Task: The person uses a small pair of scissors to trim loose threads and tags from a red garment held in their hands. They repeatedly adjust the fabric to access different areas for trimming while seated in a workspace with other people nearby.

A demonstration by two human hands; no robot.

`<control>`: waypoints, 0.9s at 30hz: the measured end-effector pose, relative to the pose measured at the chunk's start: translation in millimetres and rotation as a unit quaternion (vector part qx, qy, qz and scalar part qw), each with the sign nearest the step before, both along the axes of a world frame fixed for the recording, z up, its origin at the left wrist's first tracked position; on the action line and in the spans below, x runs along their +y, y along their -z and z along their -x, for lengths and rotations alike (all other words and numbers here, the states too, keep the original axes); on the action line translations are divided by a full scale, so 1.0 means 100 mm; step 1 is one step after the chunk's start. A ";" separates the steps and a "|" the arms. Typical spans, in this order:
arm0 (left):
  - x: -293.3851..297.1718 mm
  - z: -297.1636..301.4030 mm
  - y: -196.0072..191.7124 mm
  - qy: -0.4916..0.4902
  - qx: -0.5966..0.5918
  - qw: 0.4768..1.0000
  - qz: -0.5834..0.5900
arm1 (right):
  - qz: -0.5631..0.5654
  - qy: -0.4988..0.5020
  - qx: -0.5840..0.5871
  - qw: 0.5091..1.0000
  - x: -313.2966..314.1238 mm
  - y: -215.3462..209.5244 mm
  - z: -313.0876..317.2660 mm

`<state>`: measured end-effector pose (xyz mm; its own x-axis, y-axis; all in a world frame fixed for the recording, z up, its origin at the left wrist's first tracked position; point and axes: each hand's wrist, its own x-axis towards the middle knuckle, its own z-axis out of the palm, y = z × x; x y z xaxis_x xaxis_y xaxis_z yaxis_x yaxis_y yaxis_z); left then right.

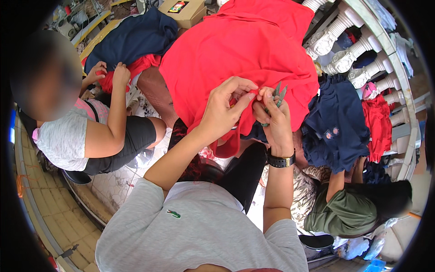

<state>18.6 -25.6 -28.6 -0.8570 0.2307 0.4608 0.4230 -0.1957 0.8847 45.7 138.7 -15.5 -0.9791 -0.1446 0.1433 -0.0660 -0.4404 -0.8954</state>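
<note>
A large red garment [235, 45] is spread in front of me, its near edge drooping toward my lap. My left hand [223, 105] pinches a fold of this cloth between thumb and fingers. Close beside it, my right hand [277, 121] is closed around small green-handled thread snips [282, 94], whose blades point up and away from me. The thumb and index finger of that same hand also meet the pinched red fold. Whether the blades touch any thread is too small to tell.
At left a seated person [106, 131] handles red cloth beside a navy garment [136, 38]. A cardboard box [185, 14] stands behind. White balusters [337, 61] curve along the right, with navy garments [337, 124] and red cloth [377, 124]. A person in green [344, 211] sits at lower right.
</note>
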 end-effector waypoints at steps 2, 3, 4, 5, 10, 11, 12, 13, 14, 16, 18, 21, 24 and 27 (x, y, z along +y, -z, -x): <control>-0.02 0.02 0.01 0.014 -0.042 0.998 -0.040 | -0.048 0.066 0.052 0.995 -0.04 0.00 -0.01; -0.03 0.02 0.00 0.013 -0.046 0.998 -0.038 | -0.120 0.138 0.104 0.978 -0.16 -0.03 -0.02; -0.04 0.00 -0.01 0.012 -0.051 0.998 -0.035 | -0.168 0.165 0.103 0.966 -0.17 -0.06 -0.05; -0.05 -0.01 -0.02 0.011 -0.055 0.998 -0.033 | -0.216 0.191 0.101 0.952 -0.17 -0.09 -0.07; -0.05 -0.01 -0.03 -0.018 -0.024 0.999 0.012 | -0.414 0.294 0.295 0.810 -0.19 -0.07 0.03; -0.04 0.00 -0.03 -0.027 -0.014 0.999 0.017 | -0.419 0.296 0.311 0.800 -0.20 -0.09 0.04; -0.04 0.00 -0.03 -0.016 -0.034 0.999 0.012 | -0.424 0.298 0.325 0.791 -0.20 -0.09 0.04; -0.05 0.00 -0.03 -0.005 -0.054 0.999 0.008 | -0.421 0.288 0.309 0.802 -0.20 -0.09 0.05; -0.05 0.00 -0.03 0.006 -0.074 0.997 0.004 | -0.418 0.278 0.294 0.814 -0.20 -0.08 0.05; -0.05 -0.03 -0.11 0.024 -0.104 0.994 -0.008 | -0.362 0.238 0.220 0.874 -0.19 -0.06 0.05; -0.03 -0.04 -0.11 0.032 -0.092 0.995 -0.021 | -0.281 0.187 0.140 0.931 -0.18 -0.04 0.06; -0.01 0.01 -0.01 0.026 -0.043 0.998 -0.032 | -0.319 0.201 0.207 0.903 -0.21 -0.07 0.06; -0.01 0.05 0.03 0.023 -0.056 0.998 -0.018 | -0.404 0.232 0.306 0.830 -0.18 -0.05 0.10; -0.05 0.11 0.07 0.041 -0.077 0.996 -0.028 | -0.353 0.215 0.199 0.889 -0.16 -0.13 0.00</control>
